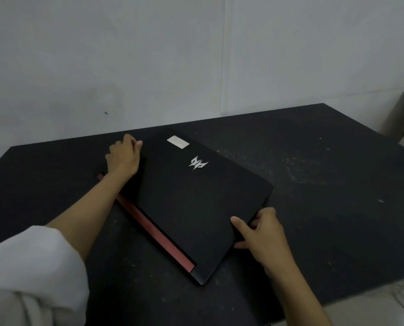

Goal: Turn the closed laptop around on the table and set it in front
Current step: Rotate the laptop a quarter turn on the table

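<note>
lying flat on the black table (314, 208) is a closed black laptop (191, 203). it sits near the middle of the table, a bit to the left, and it is turned at a slant, so its corners point to the sides and not straight at the person. a red strip (153, 231) runs along its near left edge. a shiny silver logo (198, 163) is on the lid, and a small pale sticker (178, 142) is near the far corner.

the left hand (123, 158) is on the far left corner of the laptop. its fingers are curled over the edge there, close together, and the thumb tip rests on the lid. the left arm reaches across the red strip, and a white sleeve (31, 274) is pushed up near the elbow.

the right hand (263, 236) holds the near right edge of the laptop. its thumb lies flat on top of the lid, and the other fingers are tucked down at the side and under the edge, so the hand pinches the laptop there.

the table top has pale dusty specks and smudges on it, most of them to the right of the laptop. behind the table is a plain white wall (149, 55). at the far right, past the table, there is something pale, but it is too blurry to tell what.
</note>
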